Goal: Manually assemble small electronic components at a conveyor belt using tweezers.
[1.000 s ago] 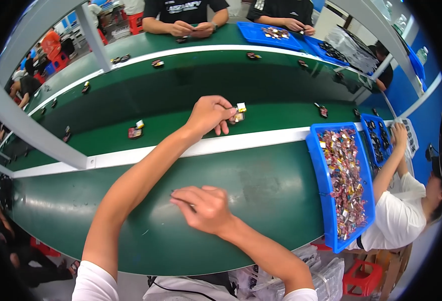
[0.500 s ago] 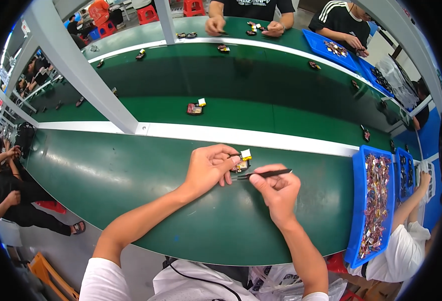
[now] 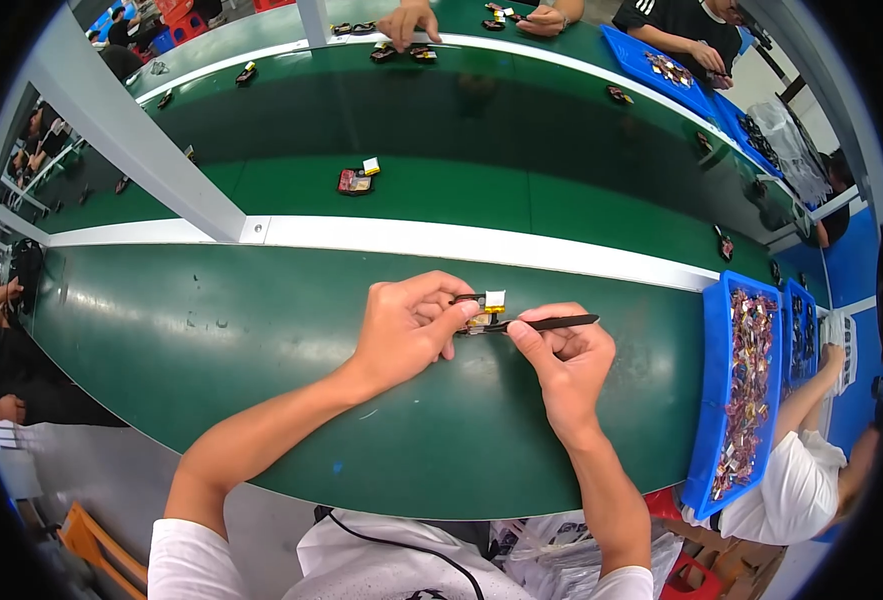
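My left hand (image 3: 406,325) is closed on a small black-cased electronic unit (image 3: 479,321), just above the green bench. A white battery pouch (image 3: 495,299) with a yellow band sticks up at the unit's far right side. Between the thumb and fingers of my right hand (image 3: 573,358) is a pair of black tweezers (image 3: 567,322). They point left, and their tips reach the unit's open interior. My left fingers partly hide the unit, so I cannot tell whether the tips grip anything inside it.
At right stands a long blue tray (image 3: 709,420) of small wired parts, with another blue tray (image 3: 799,290) beyond. A white rail (image 3: 441,243) separates my bench from the green belt, where another unit (image 3: 357,180) lies. A grey post (image 3: 131,120) rises left. Co-workers sit around.
The tweezers have moved from just below the unit onto it. A co-worker's hand across the belt now reaches over units at its far edge. My view has shifted slightly.
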Available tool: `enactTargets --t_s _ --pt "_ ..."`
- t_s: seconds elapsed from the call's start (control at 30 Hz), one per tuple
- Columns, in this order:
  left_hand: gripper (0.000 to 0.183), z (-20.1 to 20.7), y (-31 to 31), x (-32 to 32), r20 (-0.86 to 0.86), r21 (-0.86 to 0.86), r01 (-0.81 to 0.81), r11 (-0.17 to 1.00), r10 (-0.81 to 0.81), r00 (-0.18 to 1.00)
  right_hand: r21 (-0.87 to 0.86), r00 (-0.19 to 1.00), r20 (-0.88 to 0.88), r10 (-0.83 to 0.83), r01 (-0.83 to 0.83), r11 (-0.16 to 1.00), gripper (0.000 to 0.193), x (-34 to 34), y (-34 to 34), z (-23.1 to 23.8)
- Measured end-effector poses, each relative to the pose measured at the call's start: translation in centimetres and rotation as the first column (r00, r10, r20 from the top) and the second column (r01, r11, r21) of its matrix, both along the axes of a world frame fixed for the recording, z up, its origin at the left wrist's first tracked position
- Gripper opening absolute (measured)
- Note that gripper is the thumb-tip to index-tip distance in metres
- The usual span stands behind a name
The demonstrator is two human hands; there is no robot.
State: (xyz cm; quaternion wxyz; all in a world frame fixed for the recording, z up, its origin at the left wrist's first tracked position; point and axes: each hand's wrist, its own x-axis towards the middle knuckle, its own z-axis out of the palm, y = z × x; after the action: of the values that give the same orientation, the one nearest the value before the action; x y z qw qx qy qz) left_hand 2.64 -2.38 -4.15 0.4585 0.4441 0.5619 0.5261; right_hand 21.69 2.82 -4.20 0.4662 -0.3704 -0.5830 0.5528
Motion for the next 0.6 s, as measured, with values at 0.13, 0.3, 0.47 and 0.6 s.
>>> enactTargets --t_s 0.13,0.3,0.47,0.6 --pt "0.016 -0.13 -0.04 0.06 0.001 0.032 -0.004 0.999 0.004 1.000 -0.010 1.000 0.002 0.009 -0.009 1.000 0.012 0.02 0.04 -0.03" --pt "0.016 -0.39 -0.02 0.05 0.014 0.029 -0.006 1.000 0.006 1.000 0.044 0.997 0.081 -0.005 0.002 0.999 0.012 0.01 -0.15 0.08" --pt "0.017 -0.49 0.06 0.12 0.035 0.022 0.018 1.000 -0.019 0.999 0.066 0.994 0.107 0.007 -0.014 0.998 0.012 0.02 -0.27 0.02" --pt "0.018 -0.43 0.02 0.03 0.074 0.041 0.049 0.998 -0.052 0.996 -0.140 0.999 0.021 0.045 -0.042 0.989 0.012 0.14 0.03 0.67"
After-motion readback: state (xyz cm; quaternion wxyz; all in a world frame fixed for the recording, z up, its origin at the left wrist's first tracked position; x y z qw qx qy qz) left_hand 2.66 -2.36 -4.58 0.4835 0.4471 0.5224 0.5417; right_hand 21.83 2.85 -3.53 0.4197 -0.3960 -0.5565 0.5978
